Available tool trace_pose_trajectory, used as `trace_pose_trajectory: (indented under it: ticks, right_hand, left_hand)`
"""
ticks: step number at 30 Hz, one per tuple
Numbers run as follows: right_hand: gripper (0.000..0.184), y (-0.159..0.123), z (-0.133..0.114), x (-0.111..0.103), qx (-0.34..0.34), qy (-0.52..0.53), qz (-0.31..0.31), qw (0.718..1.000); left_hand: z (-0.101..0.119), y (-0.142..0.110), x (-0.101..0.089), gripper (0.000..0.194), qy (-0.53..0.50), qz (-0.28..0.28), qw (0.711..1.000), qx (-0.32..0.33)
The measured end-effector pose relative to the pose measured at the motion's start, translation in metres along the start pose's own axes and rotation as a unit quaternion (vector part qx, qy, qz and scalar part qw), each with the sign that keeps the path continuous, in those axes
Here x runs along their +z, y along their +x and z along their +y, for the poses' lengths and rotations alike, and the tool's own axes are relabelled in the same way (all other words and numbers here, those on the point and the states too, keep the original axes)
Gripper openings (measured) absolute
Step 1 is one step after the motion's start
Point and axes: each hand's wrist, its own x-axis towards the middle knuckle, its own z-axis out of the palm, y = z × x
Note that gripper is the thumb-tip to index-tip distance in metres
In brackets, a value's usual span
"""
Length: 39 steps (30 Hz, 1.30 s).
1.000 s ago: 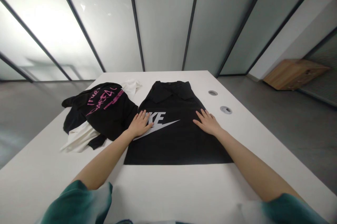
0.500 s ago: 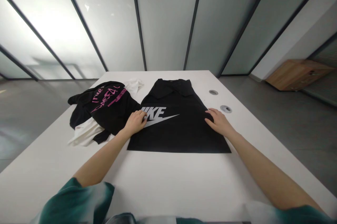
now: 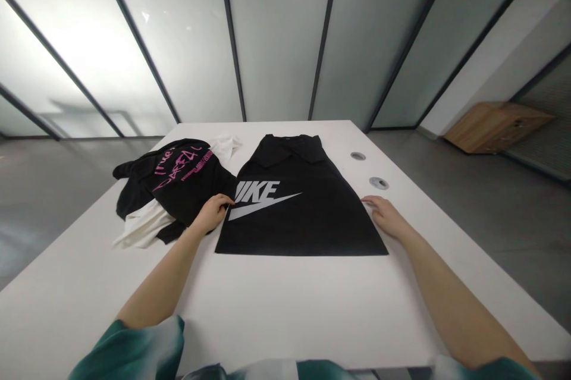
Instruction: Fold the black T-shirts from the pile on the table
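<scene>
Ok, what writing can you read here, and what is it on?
"NIKE" with swoosh, grey, on the flat black collared shirt.
Pink scrawl on the crumpled black garment: too blurred, perhaps "True".
Smaller pink lines there: too small.
Collar mark on the shirt: too small.

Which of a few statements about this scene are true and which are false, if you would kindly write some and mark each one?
1. The left hand lies between the black Nike shirt and a crumpled black garment with pink lettering. True.
2. The right hand is gripping the pink-lettered garment. False: it rests at the Nike shirt's right edge.
3. The pink-lettered garment lies on a white garment. True.
4. A wooden box stands on the white table. False: it is on the floor, off to the right of the table.
</scene>
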Motion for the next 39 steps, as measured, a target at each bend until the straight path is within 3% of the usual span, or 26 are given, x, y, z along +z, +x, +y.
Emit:
trace_pose_trajectory:
  ticks: [7, 11, 14, 19, 23, 27, 32, 36, 39]
  right_hand:
    - [0.067, -0.013, -0.002, -0.019, 0.012, 0.018, -0.177, 0.984]
    - [0.073, -0.016, -0.002, -0.023, 0.015, 0.001, -0.234, 0.972]
    - [0.069, -0.017, -0.005, -0.021, 0.009, -0.021, -0.224, 0.974]
    - [0.039, -0.012, -0.023, -0.008, -0.046, -0.032, -0.11, 0.992]
    - [0.029, -0.004, -0.04, 0.004, -0.108, 0.018, -0.065, 0.992]
    - [0.024, -0.002, -0.051, 0.005, -0.096, 0.026, -0.033, 0.994]
    - [0.016, -0.004, -0.068, -0.008, -0.103, -0.029, -0.06, 0.992]
    - [0.037, -0.005, -0.081, -0.017, -0.103, -0.069, -0.117, 0.985]
    - [0.048, -0.001, -0.087, -0.031, -0.05, -0.031, -0.22, 0.974]
  left_hand:
    - [-0.001, -0.009, -0.021, 0.06, 0.031, -0.149, 0.988, 0.035]
    - [0.009, -0.012, -0.024, 0.078, 0.08, -0.187, 0.979, 0.023]
    - [0.02, -0.013, -0.02, 0.084, 0.101, -0.171, 0.98, 0.023]
    - [0.032, -0.012, -0.009, 0.057, 0.084, -0.093, 0.99, 0.071]
    - [0.034, -0.009, -0.001, 0.062, 0.069, -0.076, 0.99, 0.092]
    - [0.037, -0.006, 0.002, 0.062, 0.02, -0.056, 0.995, 0.085]
    - [0.044, -0.006, -0.003, 0.054, 0.013, -0.05, 0.994, 0.096]
    - [0.053, -0.006, -0.015, 0.045, 0.004, -0.105, 0.988, 0.109]
    - [0.06, -0.005, -0.028, 0.031, -0.042, -0.183, 0.98, 0.058]
